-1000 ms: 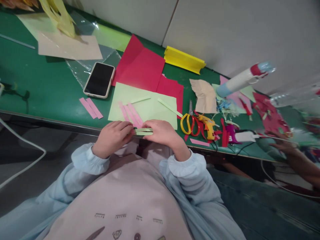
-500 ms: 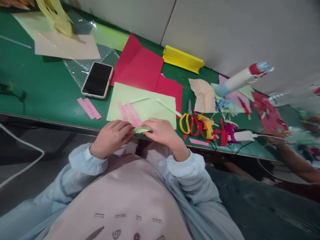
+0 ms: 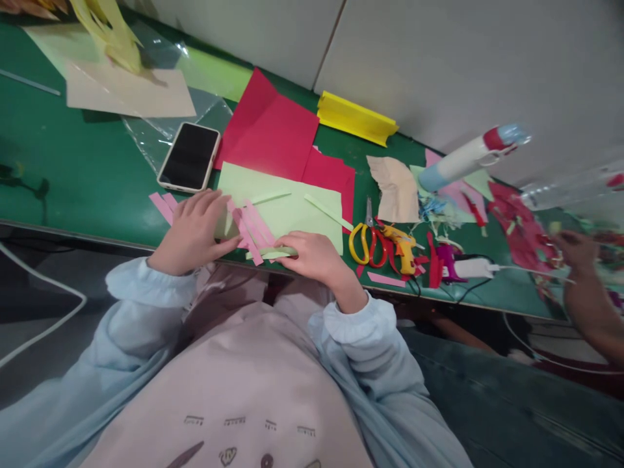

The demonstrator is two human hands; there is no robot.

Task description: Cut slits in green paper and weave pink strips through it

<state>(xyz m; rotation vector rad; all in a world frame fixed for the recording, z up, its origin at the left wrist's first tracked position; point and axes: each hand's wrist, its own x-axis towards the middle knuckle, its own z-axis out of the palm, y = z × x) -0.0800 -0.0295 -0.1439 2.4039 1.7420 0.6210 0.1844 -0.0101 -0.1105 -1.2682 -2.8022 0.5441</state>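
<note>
My right hand (image 3: 312, 257) pinches the right end of a folded light green strip (image 3: 270, 253) at the table's front edge. My left hand (image 3: 195, 231) has let its fingers spread, palm down, over the left part of a pale green sheet (image 3: 297, 211), and nothing shows in its grasp. Between my hands, several pink strips (image 3: 253, 224) lie on that sheet, one reaching down to the green strip. Two narrow green strips (image 3: 329, 211) rest farther back on the sheet. More pink strips (image 3: 160, 207) are partly covered by my left hand.
A phone (image 3: 190, 156) and red sheets (image 3: 273, 127) lie behind. To the right are scissors (image 3: 369, 237), a yellow glue gun (image 3: 403, 247), a white-blue bottle (image 3: 458, 162) and a purple tool (image 3: 446, 260). Another person's hand (image 3: 578, 253) is at the far right.
My left hand has let go of the green strip and moved left and up, its fingers spreading. A pink strip now reaches the green strip. The other person's hand has shifted right.
</note>
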